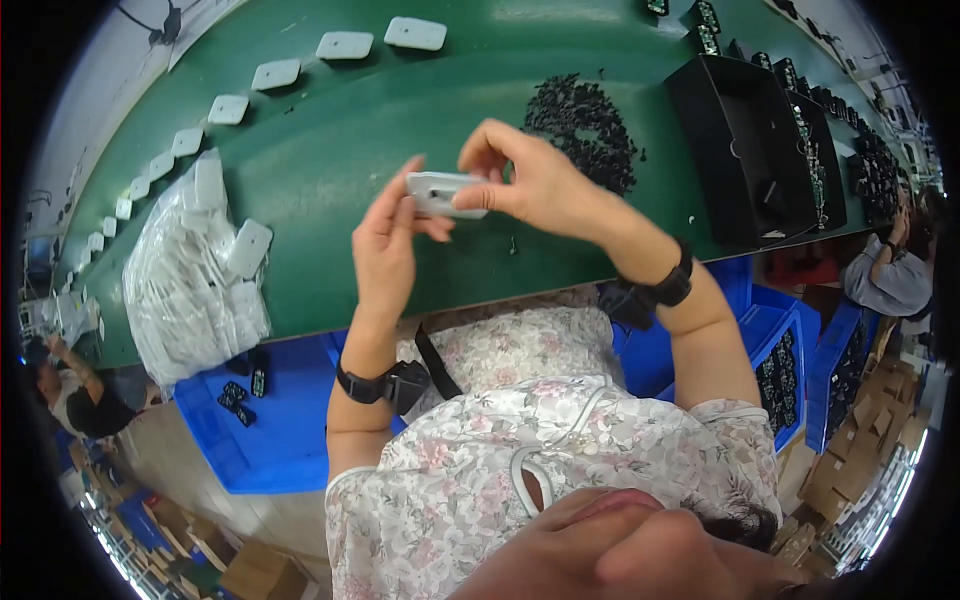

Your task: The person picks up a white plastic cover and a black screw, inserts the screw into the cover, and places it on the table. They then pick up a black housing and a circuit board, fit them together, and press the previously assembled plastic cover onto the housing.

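Observation:
Both hands meet above the green table (330, 240), around a white rectangular plastic cover (432, 186) with rounded corners and a dark slot in its face. My left hand (388, 235) grips the cover's left end between thumb and fingers. From the right, my right hand (530, 180) pinches its other end, the thumb lying across the face. Whether a small part sits under that thumb, I cannot tell. Beyond the right hand spreads a pile of small black parts (585, 130). A tiny loose piece (513, 244) lies on the table below the hands.
Similar white covers (276, 74) form a curved row along the far left. A clear plastic bag (190, 290) of covers lies at left. Black boxes (745, 150) with circuit boards stand at right. Blue bins (270, 430) sit below the table edge; other people work at both sides.

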`<state>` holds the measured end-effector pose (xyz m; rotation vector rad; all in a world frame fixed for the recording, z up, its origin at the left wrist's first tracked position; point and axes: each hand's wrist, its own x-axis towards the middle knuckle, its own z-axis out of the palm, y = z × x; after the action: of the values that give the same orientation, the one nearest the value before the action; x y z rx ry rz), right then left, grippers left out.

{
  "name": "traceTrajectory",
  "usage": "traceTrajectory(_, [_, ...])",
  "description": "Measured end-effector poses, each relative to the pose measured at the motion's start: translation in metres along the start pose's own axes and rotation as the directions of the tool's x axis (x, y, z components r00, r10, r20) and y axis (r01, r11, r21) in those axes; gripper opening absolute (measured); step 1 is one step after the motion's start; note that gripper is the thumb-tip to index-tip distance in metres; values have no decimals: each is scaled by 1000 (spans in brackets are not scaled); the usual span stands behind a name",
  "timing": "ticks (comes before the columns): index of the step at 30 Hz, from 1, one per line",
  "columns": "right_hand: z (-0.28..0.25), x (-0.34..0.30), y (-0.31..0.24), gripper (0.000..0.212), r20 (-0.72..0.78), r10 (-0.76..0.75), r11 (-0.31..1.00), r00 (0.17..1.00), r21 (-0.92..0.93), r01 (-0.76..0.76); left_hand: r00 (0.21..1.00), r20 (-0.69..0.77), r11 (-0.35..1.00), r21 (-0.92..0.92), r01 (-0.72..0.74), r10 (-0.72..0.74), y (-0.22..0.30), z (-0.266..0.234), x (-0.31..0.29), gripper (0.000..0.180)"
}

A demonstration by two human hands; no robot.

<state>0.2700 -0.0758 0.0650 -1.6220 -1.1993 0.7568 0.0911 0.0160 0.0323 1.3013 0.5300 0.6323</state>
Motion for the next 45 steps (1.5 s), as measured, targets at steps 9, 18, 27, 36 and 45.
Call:
traceTrajectory(9, [-255, 126, 78, 51, -416, -430, 632, 801, -772, -62, 988, -140, 673, 738, 56, 71, 8, -60, -1, 18])
traceTrajectory(18, [-279, 164, 108, 48, -765, 154, 169, 625, -603, -780, 942, 7, 101, 994, -43, 335, 17, -3, -35, 70])
traceTrajectory(27, [-54, 105, 6, 42, 29, -374, 922, 927, -93, 375, 908, 238, 315, 882, -351, 344, 8, -21, -26, 52])
traceTrajectory(36, [-4, 57, 15, 38, 211, -354, 704, 911, -581, 409, 858, 212, 371, 834, -409, 468, -13, -36, -2, 46])
traceTrajectory(45, [26, 39, -1, 38, 335, -426, 742, 841, -403, 536, 842, 108, 510, 753, -417, 529, -12, -50, -14, 47])
